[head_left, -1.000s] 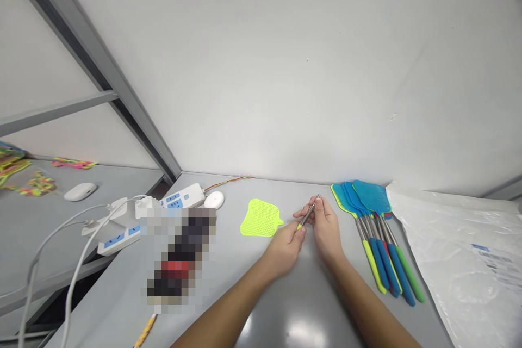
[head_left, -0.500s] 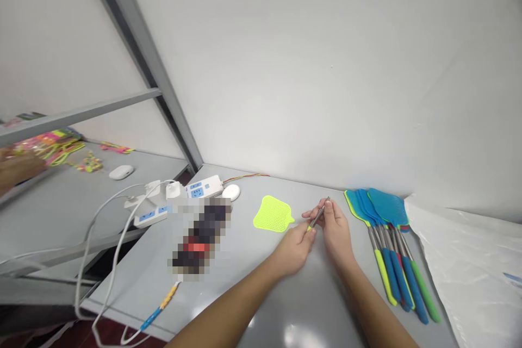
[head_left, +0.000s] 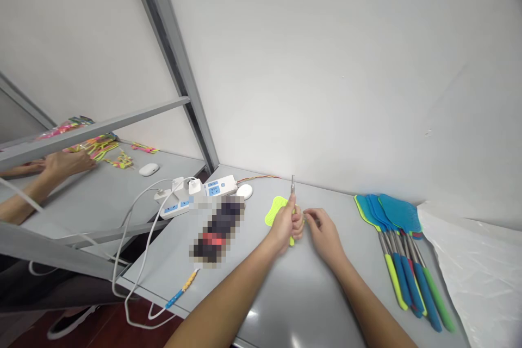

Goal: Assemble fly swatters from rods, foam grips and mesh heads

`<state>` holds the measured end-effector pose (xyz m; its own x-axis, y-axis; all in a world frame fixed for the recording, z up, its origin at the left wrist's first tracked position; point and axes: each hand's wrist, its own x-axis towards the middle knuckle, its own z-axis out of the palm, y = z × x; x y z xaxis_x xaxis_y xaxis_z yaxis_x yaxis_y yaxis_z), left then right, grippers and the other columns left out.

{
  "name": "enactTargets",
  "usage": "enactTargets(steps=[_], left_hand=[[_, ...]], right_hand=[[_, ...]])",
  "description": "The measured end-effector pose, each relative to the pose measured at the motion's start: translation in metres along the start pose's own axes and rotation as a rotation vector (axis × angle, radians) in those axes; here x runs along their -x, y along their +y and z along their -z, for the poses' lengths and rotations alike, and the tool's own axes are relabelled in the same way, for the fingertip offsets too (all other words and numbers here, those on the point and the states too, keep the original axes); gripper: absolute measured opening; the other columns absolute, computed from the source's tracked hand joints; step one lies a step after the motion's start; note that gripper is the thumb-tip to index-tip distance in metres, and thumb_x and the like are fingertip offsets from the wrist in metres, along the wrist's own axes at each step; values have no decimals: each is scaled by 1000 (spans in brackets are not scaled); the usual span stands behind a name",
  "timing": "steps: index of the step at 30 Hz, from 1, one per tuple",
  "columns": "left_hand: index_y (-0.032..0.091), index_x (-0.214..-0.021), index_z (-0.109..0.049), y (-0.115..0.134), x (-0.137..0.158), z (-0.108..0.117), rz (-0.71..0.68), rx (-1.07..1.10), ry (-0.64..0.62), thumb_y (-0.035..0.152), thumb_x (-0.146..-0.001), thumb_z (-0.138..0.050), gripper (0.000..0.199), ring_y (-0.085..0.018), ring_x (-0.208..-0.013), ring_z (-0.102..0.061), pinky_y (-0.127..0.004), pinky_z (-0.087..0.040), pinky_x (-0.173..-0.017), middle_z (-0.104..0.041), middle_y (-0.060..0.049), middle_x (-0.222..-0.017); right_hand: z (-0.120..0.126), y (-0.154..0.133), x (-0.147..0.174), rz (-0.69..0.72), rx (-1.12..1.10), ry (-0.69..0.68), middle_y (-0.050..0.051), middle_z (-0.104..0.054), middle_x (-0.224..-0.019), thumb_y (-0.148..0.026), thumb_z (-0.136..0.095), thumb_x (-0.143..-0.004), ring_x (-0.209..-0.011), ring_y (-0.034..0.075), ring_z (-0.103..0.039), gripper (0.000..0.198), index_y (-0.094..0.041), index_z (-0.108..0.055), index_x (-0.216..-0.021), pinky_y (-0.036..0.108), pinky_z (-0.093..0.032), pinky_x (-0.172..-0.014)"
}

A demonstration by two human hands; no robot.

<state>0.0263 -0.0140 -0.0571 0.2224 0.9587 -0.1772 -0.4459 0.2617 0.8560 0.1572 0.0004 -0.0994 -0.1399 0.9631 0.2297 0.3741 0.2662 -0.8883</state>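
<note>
My left hand (head_left: 287,224) is wrapped round the yellow-green grip of a fly swatter handle (head_left: 292,187), whose metal rod points up and away from me. Behind that hand a yellow-green mesh fly swatter head (head_left: 274,210) lies flat on the grey table, partly covered by my fingers. Just to the right, my right hand (head_left: 326,234) has its thumb and fingertips drawn together close to where the head's neck lies. What those fingertips pinch, if anything, is too small to make out.
Several assembled fly swatters (head_left: 402,244) are stacked at right, beside white plastic sheeting (head_left: 465,261). On the left are power strips (head_left: 220,185) with white cables, a round white disc (head_left: 244,191) and a pixelated object (head_left: 216,231). Another person's hand (head_left: 71,166) works beyond the metal frame.
My left hand has turned the handle upright and moved left, partly over the swatter head. My right hand has let go of the rod and lowered towards the table. The view has shifted left.
</note>
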Motion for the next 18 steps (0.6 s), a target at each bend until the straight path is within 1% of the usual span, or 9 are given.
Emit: enactTargets(steps=[2,4,7,10,12,13,15,16,18], left_hand=[[22,-55,-21,9,-1,5,-8,78,65,76,-80,-38,61,-5,-34,-16,-19,-16,-35,-16,10,-41],[22,-53,-22,14,-2,9,-6,138,102,76,-79,-40,63,-5,-34,-21,-19,-19,-34,-21,8,-41],[20,-54,-28,15,-4,12,-6,193,69,75,-79,-41,62,-4,-34,-23,-18,-20,-33,-27,7,-43],[19,-67,-41,13,-4,13,-20,203,16,70,-82,-45,53,-3,-32,-18,-17,-18,-31,-31,9,-47],[21,-80,-46,12,-5,14,-52,201,24,65,-83,-50,44,-3,-32,-17,-15,-18,-31,-33,10,-50],[22,-85,-46,11,-5,14,-71,201,32,62,-83,-52,41,-3,-32,-17,-15,-19,-31,-33,10,-52],[22,-90,-46,10,-7,15,-96,197,46,58,-84,-53,37,-3,-33,-18,-15,-19,-31,-34,11,-54],[22,-91,-45,9,-8,16,-101,193,50,57,-84,-53,36,-3,-33,-18,-15,-19,-31,-34,11,-55],[22,-89,-45,6,-9,17,-97,181,51,55,-85,-52,34,-3,-33,-18,-15,-20,-31,-34,10,-55]], right_hand=[[-7,-3,1,30,97,-28,7,-63,-98,-41,-51,-87,-94,23,-57,24,-23,-64,-94,38,-42,-85],[-14,-6,1,43,196,-42,7,-62,-100,-36,-56,-83,-96,25,-54,21,-23,-64,-97,39,-39,-86],[-18,-9,1,28,315,-50,8,-61,-102,-30,-58,-79,-99,27,-53,22,-23,-62,-99,39,-37,-85],[-12,-7,0,-23,382,-46,9,-63,-101,-31,-56,-81,-98,28,-55,20,-21,-60,-97,39,-35,-83],[-3,-4,-1,-67,406,-36,10,-64,-98,-33,-57,-80,-94,28,-58,28,-20,-58,-105,39,-34,-82],[2,-3,-1,-95,409,-29,10,-65,-95,-33,-59,-78,-91,29,-59,36,-19,-56,-111,39,-34,-81],[14,1,-1,-188,329,-15,8,-66,-85,-33,-68,-71,-86,29,-61,52,-18,-53,-118,37,-35,-78],[20,2,-1,-236,258,-13,6,-66,-80,-33,-72,-66,-84,29,-61,55,-18,-55,-116,36,-36,-76],[31,3,-3,-305,94,-29,5,-66,-74,-32,-78,-57,-79,28,-60,48,-18,-63,-100,34,-37,-72]])
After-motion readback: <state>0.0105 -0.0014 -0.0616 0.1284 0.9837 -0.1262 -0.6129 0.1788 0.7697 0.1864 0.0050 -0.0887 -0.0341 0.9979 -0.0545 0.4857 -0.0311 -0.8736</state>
